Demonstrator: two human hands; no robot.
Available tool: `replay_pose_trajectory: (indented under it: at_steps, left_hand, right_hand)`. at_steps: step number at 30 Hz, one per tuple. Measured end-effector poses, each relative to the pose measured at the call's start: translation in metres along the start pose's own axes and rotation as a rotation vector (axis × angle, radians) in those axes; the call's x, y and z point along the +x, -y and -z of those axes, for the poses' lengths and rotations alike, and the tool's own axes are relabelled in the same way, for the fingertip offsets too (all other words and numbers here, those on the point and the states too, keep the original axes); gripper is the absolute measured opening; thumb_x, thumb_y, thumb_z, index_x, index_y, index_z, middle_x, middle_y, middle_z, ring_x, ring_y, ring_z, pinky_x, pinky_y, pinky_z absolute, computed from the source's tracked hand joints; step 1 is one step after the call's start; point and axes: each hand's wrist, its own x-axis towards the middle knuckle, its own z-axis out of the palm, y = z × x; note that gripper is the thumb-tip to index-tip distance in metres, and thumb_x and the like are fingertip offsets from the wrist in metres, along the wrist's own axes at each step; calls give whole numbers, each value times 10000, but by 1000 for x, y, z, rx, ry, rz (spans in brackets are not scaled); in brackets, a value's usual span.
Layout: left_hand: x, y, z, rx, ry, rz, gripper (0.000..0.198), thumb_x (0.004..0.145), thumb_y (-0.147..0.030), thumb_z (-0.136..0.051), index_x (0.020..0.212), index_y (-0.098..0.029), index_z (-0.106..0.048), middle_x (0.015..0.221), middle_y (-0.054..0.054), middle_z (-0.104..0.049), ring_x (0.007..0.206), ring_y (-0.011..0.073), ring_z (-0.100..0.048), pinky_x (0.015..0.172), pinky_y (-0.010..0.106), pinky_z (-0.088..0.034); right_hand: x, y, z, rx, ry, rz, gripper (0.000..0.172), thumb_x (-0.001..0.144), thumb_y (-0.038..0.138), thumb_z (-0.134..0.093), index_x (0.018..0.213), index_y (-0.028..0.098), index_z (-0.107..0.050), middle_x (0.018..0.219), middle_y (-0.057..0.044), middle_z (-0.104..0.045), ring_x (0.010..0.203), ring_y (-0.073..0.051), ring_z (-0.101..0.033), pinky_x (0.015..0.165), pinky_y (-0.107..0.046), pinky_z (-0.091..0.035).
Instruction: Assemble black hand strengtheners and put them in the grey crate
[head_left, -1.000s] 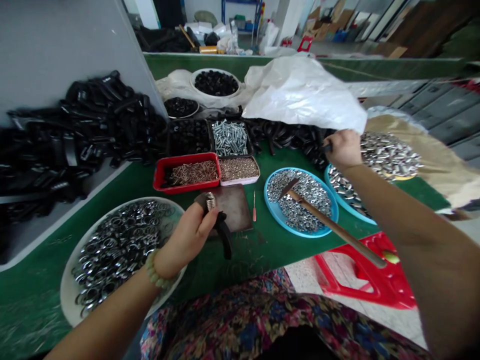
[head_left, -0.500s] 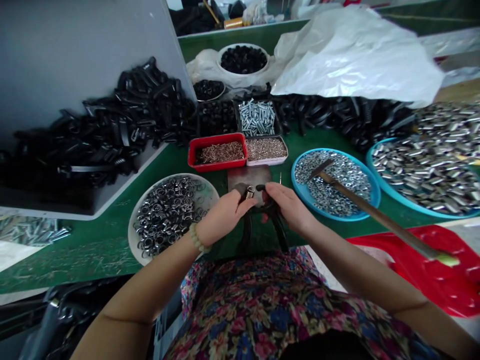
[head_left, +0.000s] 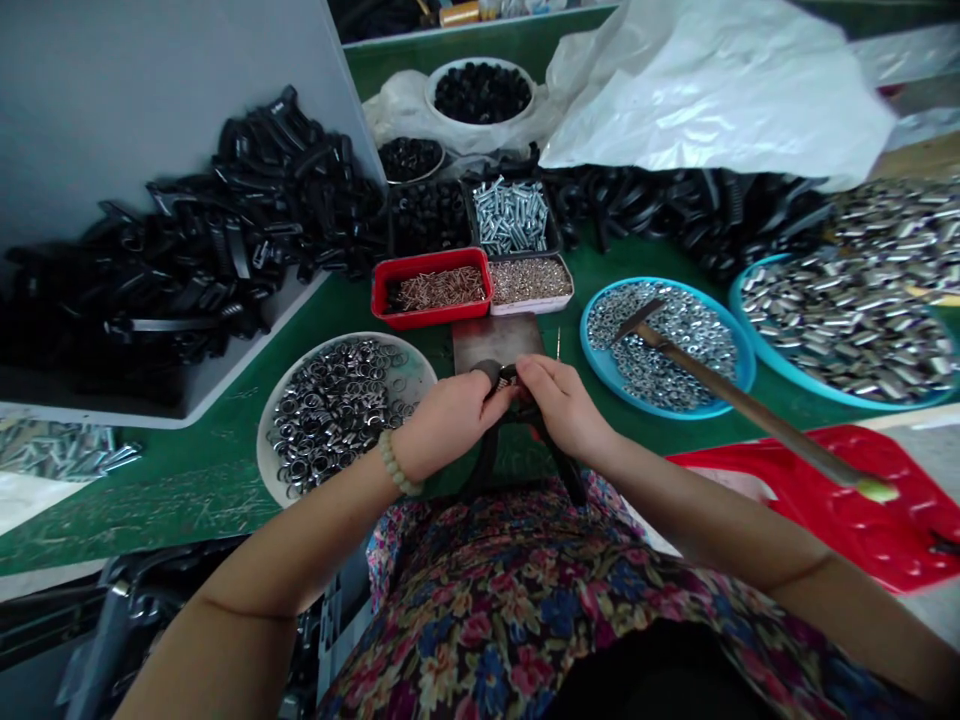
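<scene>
A black two-handled tool [head_left: 487, 455] with a small metal spring [head_left: 508, 377] at its upper end is held between my hands, its handles pointing toward my body. My left hand [head_left: 450, 415], a beaded bracelet at the wrist, is closed on the tool's left side, thumb beside the spring. Fingers pinched, my right hand [head_left: 559, 400] grips the upper right side. Just beyond lies a flat metal plate [head_left: 491, 340] on the green table, with a thin upright metal pin [head_left: 558, 343] to its right.
A plate of metal rings [head_left: 266, 440] is left; a red box [head_left: 382, 290] of copper-coloured pins stands ahead. Right are a blue tray [head_left: 592, 365] of small metal parts, a hammer [head_left: 750, 405] across it, and a red tray [head_left: 847, 450]. Black parts [head_left: 247, 220] are heaped left.
My hands have drawn closer together, and the tool's two upper ends now meet around the spring, which shows less. The whole view has shifted slightly, so the table's contents appear higher.
</scene>
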Motion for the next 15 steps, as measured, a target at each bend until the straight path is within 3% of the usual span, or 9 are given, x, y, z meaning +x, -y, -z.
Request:
replay_pose_trajectory:
  at_steps: [4, 7, 9, 11, 13, 15]
  left_hand:
    - [-2, -9, -1, -48, -73, 75, 504, 955, -528, -314, 815, -140, -603, 744, 106, -647, 707, 217, -642, 667, 316, -471]
    - [-3, -3, 10, -101, -58, 88, 443, 941, -511, -384, 852, -134, -599, 767, 101, -642, 750, 230, -644, 713, 343, -485]
    - [0, 6, 20, -171, -98, 32, 336, 921, -451, -480, 966, -135, -585, 870, 93, -648, 858, 223, -638, 791, 345, -490]
    - [7, 14, 27, -207, -215, -34, 289, 892, -362, -563, 1080, -143, -548, 1008, 87, -630, 974, 206, -608, 879, 336, -474]
    - [19, 17, 27, -153, -296, -57, 313, 874, -300, -594, 1138, -146, -527, 1104, 90, -593, 999, 196, -593, 895, 324, -467]
    - [32, 15, 20, -24, -287, -46, 318, 879, -296, -585, 1148, -133, -535, 1141, 104, -565, 927, 193, -604, 832, 316, -480]
  right_hand:
    - [-9, -3, -12, 136, -125, 8, 450, 879, 637, -411, 695, 228, -450, 567, 43, -415, 408, -97, -409, 335, -226, -311]
    - [9, -12, -5, 131, -50, 26, 491, 869, 687, -370, 728, 231, -484, 609, 27, -483, 467, -119, -468, 402, -245, -380]
    - [43, -14, 6, 41, 23, 122, 540, 879, 701, -314, 761, 223, -536, 694, -3, -567, 595, -143, -541, 536, -269, -450]
    - [88, -5, 16, -145, 17, 282, 511, 897, 652, -347, 780, 211, -578, 786, -30, -617, 759, -167, -574, 705, -297, -466]
    - [130, 18, 22, -404, 5, 409, 369, 868, 532, -527, 741, 192, -589, 784, -36, -620, 823, -183, -568, 802, -320, -441]
    - [154, 49, 27, -468, -11, 502, 262, 869, 416, -584, 777, 172, -616, 807, -30, -625, 852, -172, -567, 858, -328, -426]
